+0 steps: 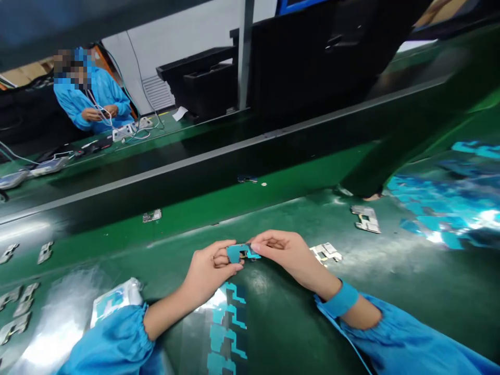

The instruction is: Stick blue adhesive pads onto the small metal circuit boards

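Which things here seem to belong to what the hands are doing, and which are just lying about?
Likely in use:
blue-faced piece, held in the left hand, with the right hand at its edge
strip of blue cutouts, below the hands
Seemingly just lying about:
black bin, across the bench
white scrap beside it
power strip, near the co-worker

We've got bright blue sleeves (113, 333), a blue wristband (344, 299) and solid teal facing on the small piece (234, 254) we're holding. Green desk (289, 323), patchy white glare. Toward its near edge, our clear strip (216, 336) repeats teal stepped shapes; near the left edge, silvery-grey boards (15, 327).
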